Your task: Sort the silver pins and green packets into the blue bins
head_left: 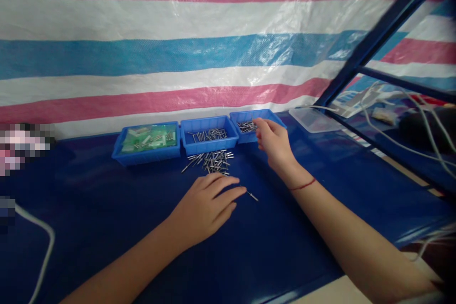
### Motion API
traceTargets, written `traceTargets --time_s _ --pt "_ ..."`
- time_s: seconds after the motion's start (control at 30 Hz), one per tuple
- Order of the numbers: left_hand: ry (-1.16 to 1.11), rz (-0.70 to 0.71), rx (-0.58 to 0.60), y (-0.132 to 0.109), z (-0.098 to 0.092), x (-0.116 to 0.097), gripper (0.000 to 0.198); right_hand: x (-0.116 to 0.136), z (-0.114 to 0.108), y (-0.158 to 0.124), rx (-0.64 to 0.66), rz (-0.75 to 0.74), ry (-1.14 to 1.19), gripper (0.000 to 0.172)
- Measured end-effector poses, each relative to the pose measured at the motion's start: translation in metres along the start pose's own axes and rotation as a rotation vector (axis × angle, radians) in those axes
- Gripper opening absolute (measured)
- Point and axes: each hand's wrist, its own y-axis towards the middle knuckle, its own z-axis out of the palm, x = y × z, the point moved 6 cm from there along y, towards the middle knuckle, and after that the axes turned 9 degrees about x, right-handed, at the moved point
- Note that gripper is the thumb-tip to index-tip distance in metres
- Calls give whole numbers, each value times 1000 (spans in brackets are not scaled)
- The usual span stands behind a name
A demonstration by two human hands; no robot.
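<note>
From where I sit, in the head view, I see the left hand (210,202) palm down, low above the blue tabletop (285,247), with its fingers a little apart from each other. Just beyond these fingertips, to the right, lies one single blind rivet (252,196); its thin end comes very near to them, and I cannot tell if they touch it. Ahead of the same fingers there is a loose pile of blind rivets (215,161), lying in many directions. Behind this pile, farther from the left fingers, stands the middle blue bin (210,146), which holds more rivets of this kind. To the left of it is the left blue bin (149,156), with a green plastic bag (149,137) inside. The right hand (274,142) is over the right blue bin (248,138); its fingers are bent and close together, but I cannot tell whether something is between their tips. Beside and below these fingertips I see small metal pieces (247,127) in the bin. A thin red cord (303,185) goes around the right wrist. To the right of the right fingers lies a clear plastic tray (313,121), and beyond both hands hangs a striped plastic sheet (178,57).
</note>
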Motion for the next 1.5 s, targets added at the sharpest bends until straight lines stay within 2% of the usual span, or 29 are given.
traceTargets --time_s 0.13,0.23,0.43,0.6,0.7,0.83,0.93,1.13,1.33,1.5 --pt "81 66 114 7 13 -12 37 4 13 -9 111 -10 37 26" --pt "93 71 96 8 16 -12 31 14 25 -21 188 -64 15 24" --pt "173 54 61 0 14 -4 20 26 34 -34 253 -115 -96 23" --pt "194 24 53 -6 9 -3 21 34 40 -42 353 -182 -197 21" --pt "112 -89 -68 -8 2 8 25 36 52 -49 538 -241 -320 25" --pt "-179 -286 -304 -13 -11 34 21 31 72 -66 864 -250 -432 39" --pt "-356 -371 -448 -18 -14 51 20 28 80 -74 962 -234 -375 38" --pt "-628 -434 -582 -23 -9 64 31 22 85 -77 991 -136 -214 35" --pt "-658 -487 -517 -21 -11 65 15 20 87 -79 971 -25 -77 34" --pt "-738 -498 -544 -22 -13 65 17 21 86 -79 947 10 -52 33"
